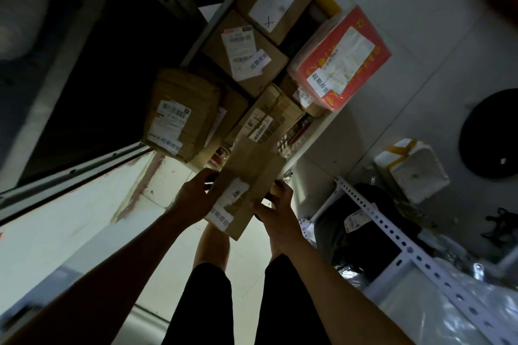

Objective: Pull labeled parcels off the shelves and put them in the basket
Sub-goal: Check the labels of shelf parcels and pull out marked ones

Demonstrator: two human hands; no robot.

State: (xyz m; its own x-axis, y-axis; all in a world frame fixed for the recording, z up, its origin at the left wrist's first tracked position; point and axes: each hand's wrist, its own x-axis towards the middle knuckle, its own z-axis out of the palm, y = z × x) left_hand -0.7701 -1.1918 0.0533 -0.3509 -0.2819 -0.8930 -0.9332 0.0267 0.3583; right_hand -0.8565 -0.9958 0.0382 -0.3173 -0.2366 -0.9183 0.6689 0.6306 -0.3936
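The flat brown cardboard parcel with a white label (246, 185) sits just off the shelf stack (252, 78), gripped at both sides by the left hand (196, 196) and right hand (276, 204), fingers curled round its edges, probably to steady it. No basket in view.

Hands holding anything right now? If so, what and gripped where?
Yes. Both hands hold one cardboard parcel: the left hand grips its left long edge, and the right hand its right edge, near the labeled end.
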